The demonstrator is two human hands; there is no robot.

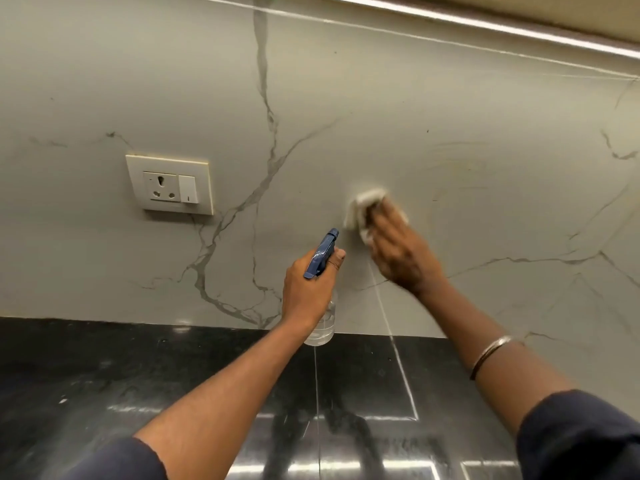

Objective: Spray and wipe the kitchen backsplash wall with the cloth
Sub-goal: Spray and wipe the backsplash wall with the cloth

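Just right of the frame's centre, the right hand (401, 258) presses the white cloth (362, 207) against the marbled backsplash wall (346, 98). Its fingers (381, 221) lie fairly flat over the wad rather than curled round it, though blur hides how much cloth sits under the palm. At lower centre the left hand (304, 292) grips the spray bottle (322, 256), fingers wrapped round its neck, the blue nozzle aimed at the wall just beside the cloth. The main hazard, as I judge it, is the socket and switch plate (169, 183) at centre left: spray or a wet pass drifting that way could put liquid into its openings. A squeeze now might wet the wiping hand instead of the wall. Held by flat pressure alone, the cloth could slip and drop onto the black bench (104, 375). Faint swirl marks at right suggest streaking if the cloth is too damp.
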